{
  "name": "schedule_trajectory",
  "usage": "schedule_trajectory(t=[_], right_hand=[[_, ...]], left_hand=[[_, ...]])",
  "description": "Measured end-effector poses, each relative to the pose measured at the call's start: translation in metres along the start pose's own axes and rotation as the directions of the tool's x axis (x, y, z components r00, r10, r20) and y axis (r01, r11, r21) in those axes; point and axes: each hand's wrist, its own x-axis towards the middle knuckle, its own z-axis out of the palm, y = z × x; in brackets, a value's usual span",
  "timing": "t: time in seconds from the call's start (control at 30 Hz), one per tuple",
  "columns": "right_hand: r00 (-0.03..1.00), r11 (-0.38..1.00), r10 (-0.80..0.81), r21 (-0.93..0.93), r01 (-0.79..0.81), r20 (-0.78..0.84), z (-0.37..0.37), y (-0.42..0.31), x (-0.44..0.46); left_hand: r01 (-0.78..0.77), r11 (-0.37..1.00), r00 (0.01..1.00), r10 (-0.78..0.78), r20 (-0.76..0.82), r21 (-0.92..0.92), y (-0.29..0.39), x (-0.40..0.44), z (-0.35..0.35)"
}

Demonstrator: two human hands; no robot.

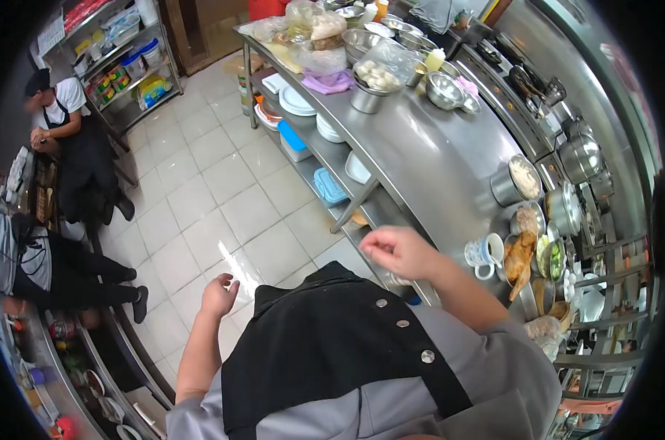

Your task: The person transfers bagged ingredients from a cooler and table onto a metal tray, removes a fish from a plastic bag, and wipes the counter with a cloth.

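Observation:
My left hand (220,295) hangs in the air over the tiled floor, its fingers loosely bent and apart, with nothing visible in it. My right hand (397,253) is raised beside the near edge of the steel table (428,172); its fingers are curled in, and no object shows in them. Nearest to it on the tabletop is a white-and-blue mug (484,254). Beyond the mug lies a roasted bird (520,258), with a steel pot of pale food (516,180) farther up.
Bowls, a bag of white balls (377,74) and a purple cloth (328,81) crowd the table's far end. Lidded containers (294,139) fill its lower shelf. Two people, one seated (72,132) and one standing (50,260), are at the left. Tiled floor (204,172) runs between.

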Motion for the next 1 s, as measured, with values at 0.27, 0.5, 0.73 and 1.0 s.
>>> schedule_trajectory(t=[0.27,0.5,0.73,1.0], right_hand=[[0.876,0.983,-0.121,0.064,0.17,-0.468,-0.152,0.006,0.133],[0.758,0.947,-0.282,-0.045,0.317,-0.588,-0.289,-0.015,0.272],[0.813,0.917,-0.386,-0.083,0.391,-0.435,-0.306,-0.045,0.444],[0.807,0.8,-0.252,-0.584,-0.136,-0.535,-0.292,-0.006,0.629]], left_hand=[[0.121,0.99,0.992,-0.122,0.011,0.072,-0.04,0.101,-0.033],[0.408,0.913,0.909,-0.406,0.093,-0.004,-0.21,0.126,-0.017],[0.431,0.895,0.897,-0.439,0.058,0.113,-0.232,0.183,-0.055],[0.379,0.92,0.918,-0.361,0.163,-0.102,-0.274,0.357,-0.12]])
